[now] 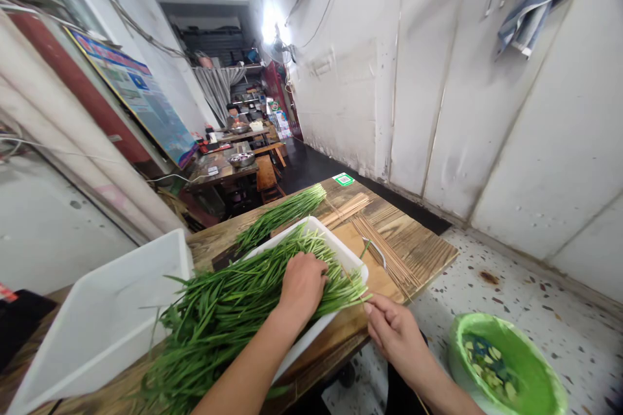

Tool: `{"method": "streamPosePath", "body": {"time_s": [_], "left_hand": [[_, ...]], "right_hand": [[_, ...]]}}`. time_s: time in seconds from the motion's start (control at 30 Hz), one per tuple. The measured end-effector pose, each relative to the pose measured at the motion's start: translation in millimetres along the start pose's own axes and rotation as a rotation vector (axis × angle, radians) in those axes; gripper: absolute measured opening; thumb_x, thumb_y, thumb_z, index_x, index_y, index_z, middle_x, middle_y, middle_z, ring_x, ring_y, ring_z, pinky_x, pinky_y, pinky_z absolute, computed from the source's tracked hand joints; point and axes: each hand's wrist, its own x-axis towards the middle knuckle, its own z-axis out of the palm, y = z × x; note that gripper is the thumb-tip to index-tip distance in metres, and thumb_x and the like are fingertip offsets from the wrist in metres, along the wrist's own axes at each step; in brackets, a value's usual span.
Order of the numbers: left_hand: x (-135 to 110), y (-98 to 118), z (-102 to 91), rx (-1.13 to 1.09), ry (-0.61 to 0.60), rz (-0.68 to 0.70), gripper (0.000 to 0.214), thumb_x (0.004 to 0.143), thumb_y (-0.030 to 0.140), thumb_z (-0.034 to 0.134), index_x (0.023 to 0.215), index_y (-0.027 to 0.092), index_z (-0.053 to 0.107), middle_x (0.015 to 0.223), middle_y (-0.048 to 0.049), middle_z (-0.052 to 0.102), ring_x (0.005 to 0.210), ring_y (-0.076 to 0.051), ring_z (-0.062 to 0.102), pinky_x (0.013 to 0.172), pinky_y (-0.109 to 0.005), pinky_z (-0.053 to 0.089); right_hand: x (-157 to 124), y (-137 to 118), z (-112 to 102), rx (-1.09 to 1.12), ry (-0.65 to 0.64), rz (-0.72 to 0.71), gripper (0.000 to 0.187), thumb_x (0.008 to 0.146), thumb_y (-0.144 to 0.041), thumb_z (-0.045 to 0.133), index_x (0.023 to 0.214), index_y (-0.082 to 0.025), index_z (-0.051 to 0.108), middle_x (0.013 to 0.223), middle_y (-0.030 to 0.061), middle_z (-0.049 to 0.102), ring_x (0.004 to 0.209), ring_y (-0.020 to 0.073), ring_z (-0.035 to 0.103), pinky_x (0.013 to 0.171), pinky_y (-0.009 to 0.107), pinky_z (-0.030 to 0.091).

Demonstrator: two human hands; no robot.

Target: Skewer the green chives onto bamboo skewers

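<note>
A big heap of garlic chives (228, 292) fills a white plastic tray (357, 259), leaves hanging over its near left side and pale stem ends toward the right. My left hand (302, 282) lies on the heap, fingers curled round some stems. Beside the tray's right corner, my right hand (393, 327) has its thumb and forefinger pinched together at the stem ends. Whether a stem or something thinner is in that pinch is too small to tell. A second bunch of chives (282, 211) rests behind the tray.
Thin bamboo skewers (389, 256) lie beside a wooden cutting board (348, 233) on the wooden table (428, 240). Left stands another white bin (111, 311). A green-lined bucket (511, 363) with scraps sits on the floor, right. Farther back are tables with bowls (242, 159).
</note>
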Motion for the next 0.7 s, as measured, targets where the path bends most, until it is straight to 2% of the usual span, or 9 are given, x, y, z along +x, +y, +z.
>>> {"method": "streamPosePath", "body": {"time_s": [0.2, 0.3, 0.5, 0.7], "left_hand": [[-2, -12, -5.6, -0.057, 0.074, -0.077, 0.006, 0.07, 0.022, 0.06, 0.066, 0.018, 0.063, 0.071, -0.0034, 0.061, 0.073, -0.017, 0.051, 0.071, -0.028, 0.036], [-3, -12, -7.4, -0.022, 0.095, -0.069, 0.007, 0.071, 0.022, 0.059, 0.07, 0.018, 0.064, 0.073, -0.0043, 0.06, 0.074, -0.018, 0.051, 0.073, -0.029, 0.036], [-2, -7, -5.4, 0.084, 0.068, -0.05, 0.015, 0.071, 0.03, 0.059, 0.066, 0.02, 0.069, 0.072, -0.0078, 0.06, 0.079, -0.022, 0.051, 0.073, -0.033, 0.035], [4, -9, -2.5, -0.128, 0.056, -0.065, 0.014, 0.073, 0.025, 0.057, 0.071, 0.023, 0.071, 0.075, -0.0028, 0.065, 0.076, -0.017, 0.055, 0.077, -0.028, 0.037]], "right_hand": [[2, -3, 1, -0.001, 0.0, 0.013, 0.032, 0.083, -0.044, 0.047, 0.088, -0.013, 0.057, 0.047, -0.0103, 0.021, 0.037, 0.0045, 0.017, 0.036, 0.019, 0.011], [2, -5, 1, 0.001, -0.01, 0.009, 0.032, 0.084, -0.043, 0.047, 0.09, -0.013, 0.057, 0.048, -0.01, 0.022, 0.038, 0.0046, 0.018, 0.036, 0.018, 0.012], [3, -3, 0, -0.007, -0.026, 0.001, 0.03, 0.084, -0.042, 0.046, 0.09, -0.014, 0.057, 0.047, -0.0099, 0.023, 0.038, 0.0049, 0.018, 0.036, 0.019, 0.011], [5, -5, -2, -0.066, -0.032, -0.016, 0.027, 0.085, -0.04, 0.045, 0.087, -0.014, 0.056, 0.048, -0.0094, 0.025, 0.038, 0.0056, 0.02, 0.037, 0.019, 0.014]]}}
